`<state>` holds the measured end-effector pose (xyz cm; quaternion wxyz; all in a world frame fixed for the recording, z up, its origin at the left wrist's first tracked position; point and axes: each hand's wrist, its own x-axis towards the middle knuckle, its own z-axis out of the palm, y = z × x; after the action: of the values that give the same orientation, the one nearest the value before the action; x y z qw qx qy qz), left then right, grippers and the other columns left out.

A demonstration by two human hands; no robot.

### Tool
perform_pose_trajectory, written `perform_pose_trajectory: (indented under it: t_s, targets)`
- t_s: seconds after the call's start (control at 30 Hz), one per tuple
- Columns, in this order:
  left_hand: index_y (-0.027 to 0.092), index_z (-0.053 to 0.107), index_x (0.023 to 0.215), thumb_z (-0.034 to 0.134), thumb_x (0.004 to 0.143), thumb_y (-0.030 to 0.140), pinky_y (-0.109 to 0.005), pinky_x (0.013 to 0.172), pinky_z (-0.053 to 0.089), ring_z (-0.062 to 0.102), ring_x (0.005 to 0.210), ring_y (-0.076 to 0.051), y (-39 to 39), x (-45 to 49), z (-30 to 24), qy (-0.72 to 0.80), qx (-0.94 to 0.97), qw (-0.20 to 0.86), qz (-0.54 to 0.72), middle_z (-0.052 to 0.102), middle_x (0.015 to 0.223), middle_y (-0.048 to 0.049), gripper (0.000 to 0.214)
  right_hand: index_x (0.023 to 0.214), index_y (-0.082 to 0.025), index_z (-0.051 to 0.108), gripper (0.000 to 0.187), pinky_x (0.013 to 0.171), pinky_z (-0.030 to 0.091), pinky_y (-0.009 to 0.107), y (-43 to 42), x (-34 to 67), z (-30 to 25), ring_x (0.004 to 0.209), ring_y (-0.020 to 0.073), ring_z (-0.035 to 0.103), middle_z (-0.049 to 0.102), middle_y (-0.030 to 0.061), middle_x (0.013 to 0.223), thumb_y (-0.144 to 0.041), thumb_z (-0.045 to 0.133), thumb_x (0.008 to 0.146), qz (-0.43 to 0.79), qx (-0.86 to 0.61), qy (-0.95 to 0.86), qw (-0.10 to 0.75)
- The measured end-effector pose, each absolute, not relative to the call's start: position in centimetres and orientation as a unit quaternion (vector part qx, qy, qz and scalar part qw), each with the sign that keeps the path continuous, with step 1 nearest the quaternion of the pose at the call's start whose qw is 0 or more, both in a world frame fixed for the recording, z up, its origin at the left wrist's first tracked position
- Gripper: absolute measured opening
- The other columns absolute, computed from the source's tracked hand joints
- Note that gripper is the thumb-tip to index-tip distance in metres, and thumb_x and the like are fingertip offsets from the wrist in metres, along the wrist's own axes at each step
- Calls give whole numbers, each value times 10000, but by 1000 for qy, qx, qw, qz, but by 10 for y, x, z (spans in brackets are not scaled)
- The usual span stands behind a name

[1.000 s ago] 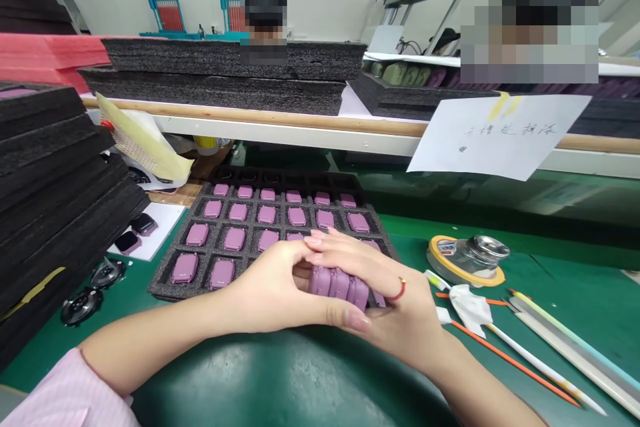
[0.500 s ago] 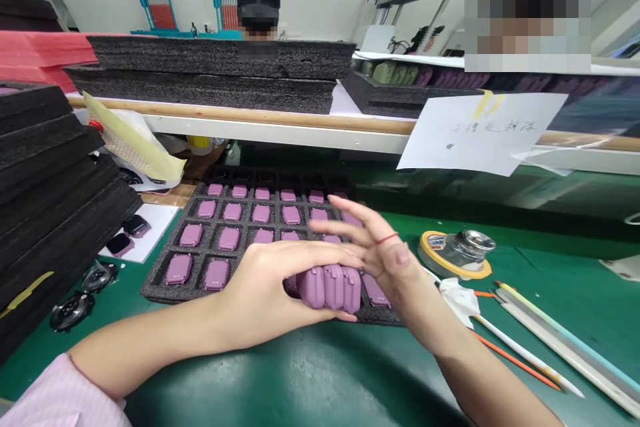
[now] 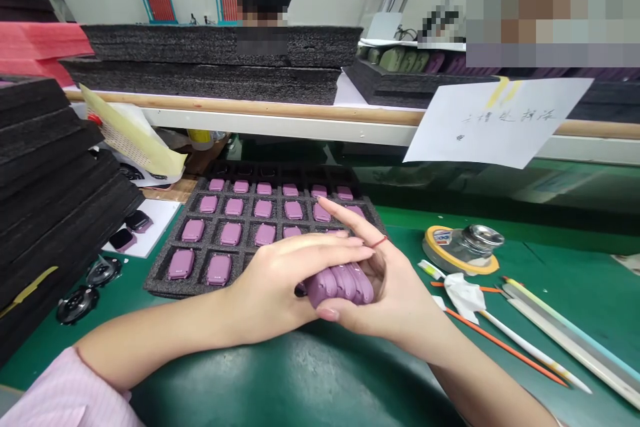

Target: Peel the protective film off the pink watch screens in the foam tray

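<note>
The left hand (image 3: pixel 277 280) and the right hand (image 3: pixel 395 287) hold three pink watches (image 3: pixel 340 283) in a bunch, with the fingers (image 3: pixel 340 240) closed around them, just above a black foam tray (image 3: pixel 159 287). The tray sits on a green desk (image 3: pixel 550 267) and holds more pink watches in rows, with six in the back row. A white paper (image 3: pixel 495 121) hangs past the tray, and its handwriting is too blurry to read.

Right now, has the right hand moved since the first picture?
Yes, the right hand moved: its fingertips now reach further toward the far rows of the foam tray.
</note>
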<state>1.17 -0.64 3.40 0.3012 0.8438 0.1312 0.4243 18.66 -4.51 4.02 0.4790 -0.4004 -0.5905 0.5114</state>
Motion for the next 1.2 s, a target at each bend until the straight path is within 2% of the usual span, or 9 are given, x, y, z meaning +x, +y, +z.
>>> perform_pose_trajectory:
  t_s: [0.07,0.17,0.27,0.37,0.47,0.57,0.83,1.07,1.2]
  targets:
    - [189,565,1396,711,905,309,-343,1148,444,538,1345,-235,-6,9,34,152,850,302,404,596,1415,-128,526,1543,-260,328,1029,820,643,333,-47,185,38,1007,252,748,731,98,1188,-268,880,675,480,-400,-611,486]
    - [303,324,1556,876,729,300,-457,1172,417,356,1475,-315,-10,7,41,212,819,384,370,393,1581,-118,994,1588,-303,216,1079,879,640,394,-51,185,37,990,252,755,764,72,1117,-241,858,723,379,-409,-658,506]
    - [370,179,1584,951,606,267,-490,1020,557,551,1329,-343,-15,7,53,244,701,599,299,531,1469,-139,1249,1586,-363,228,1059,1025,580,476,-53,186,37,1101,286,725,710,82,1267,-274,863,742,271,-399,-701,525]
    - [240,498,1416,907,655,172,-446,907,614,715,1081,-311,-17,10,61,242,574,740,253,727,1163,-133,867,1580,-389,257,1020,1078,545,516,-53,188,37,1152,321,701,538,107,1500,-369,858,756,225,-370,-728,532]
    - [162,662,1131,894,628,84,-418,948,591,721,1066,-297,-15,11,63,244,554,757,246,756,1082,-118,560,1586,-384,250,1016,1106,518,550,-51,188,37,1188,344,678,519,108,1518,-406,845,764,207,-357,-739,532]
    - [157,648,1139,893,634,94,-412,945,591,725,1057,-290,-13,9,61,253,553,759,231,757,1087,-115,564,1585,-396,246,1011,1101,532,533,-49,188,35,1189,331,680,508,91,1529,-378,845,771,208,-352,-741,533]
    - [145,606,1226,699,884,235,-400,996,565,669,1178,-284,-11,6,61,195,593,746,233,697,1232,-154,365,1591,-412,208,1044,1076,564,494,-47,194,36,1171,306,694,323,47,1640,-144,796,771,169,-342,-770,511]
    - [174,665,1107,737,831,230,-359,895,606,733,1008,-245,-13,10,58,235,621,702,258,753,1037,-76,291,1609,-370,149,1041,1087,556,488,-45,191,36,1201,298,678,491,89,1542,-178,794,815,126,-315,-802,492]
    - [191,681,1157,741,819,210,-377,946,580,706,1070,-250,-10,11,56,211,650,682,260,738,1114,-72,344,1613,-363,118,1004,1075,561,508,-45,191,34,1212,300,670,525,96,1514,-211,762,857,110,-314,-812,479]
